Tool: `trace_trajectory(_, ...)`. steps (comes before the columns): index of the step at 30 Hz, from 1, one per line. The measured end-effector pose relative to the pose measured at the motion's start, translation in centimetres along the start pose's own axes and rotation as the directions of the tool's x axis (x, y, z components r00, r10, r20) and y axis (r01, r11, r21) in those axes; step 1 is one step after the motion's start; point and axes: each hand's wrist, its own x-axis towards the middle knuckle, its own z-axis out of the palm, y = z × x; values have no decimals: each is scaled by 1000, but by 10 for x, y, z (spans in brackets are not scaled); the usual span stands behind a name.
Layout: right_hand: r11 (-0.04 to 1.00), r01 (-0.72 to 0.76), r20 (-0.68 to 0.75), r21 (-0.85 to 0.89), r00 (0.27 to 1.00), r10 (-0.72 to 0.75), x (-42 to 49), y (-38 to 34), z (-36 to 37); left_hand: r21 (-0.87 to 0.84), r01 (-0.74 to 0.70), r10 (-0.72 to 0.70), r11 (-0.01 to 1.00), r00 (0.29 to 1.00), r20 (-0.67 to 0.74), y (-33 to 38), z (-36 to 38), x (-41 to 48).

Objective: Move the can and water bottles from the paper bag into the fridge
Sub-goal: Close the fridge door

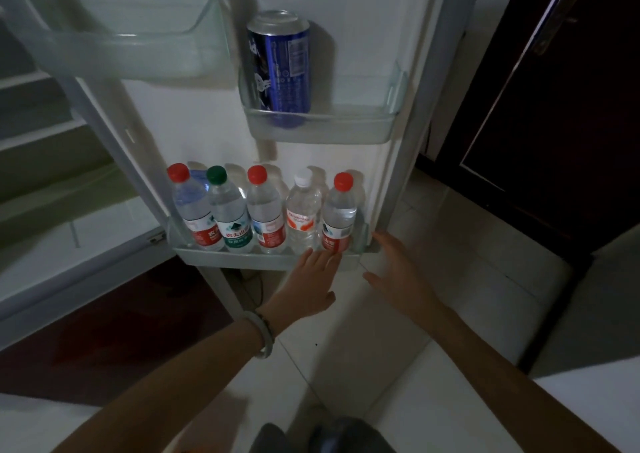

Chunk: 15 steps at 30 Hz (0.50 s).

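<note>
A blue can (pixel 281 68) stands upright in the small middle door shelf (pixel 325 125) of the open fridge door. Several water bottles stand in a row in the bottom door shelf (pixel 242 260): red-capped ones, a green-capped bottle (pixel 228 213) and a white-capped bottle (pixel 303 215). The rightmost red-capped bottle (pixel 339 215) stands at the shelf's right end. My left hand (pixel 308 284) is open, its fingertips touching the shelf front below that bottle. My right hand (pixel 401 274) is open beside the door's right edge, holding nothing. No paper bag is in view.
An empty clear door shelf (pixel 138 51) hangs at the upper left. The fridge's interior shelves (pixel 41 134) lie to the left. A dark wooden door (pixel 554 123) stands on the right. Pale floor tiles (pixel 381 366) spread below, with a dark mat (pixel 121 331) at the left.
</note>
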Motion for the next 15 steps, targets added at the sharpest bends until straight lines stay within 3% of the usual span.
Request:
trace_trajectory(11, 996, -47, -35, -80, 998, 45, -74, -27, 0, 198, 3, -6, 980, 1000, 12, 20, -1, -57)
trace_trajectory(15, 995, -54, -70, -79, 996, 48, -117, -53, 2, 156, 38, -41, 987, 999, 16, 23, -2, -104)
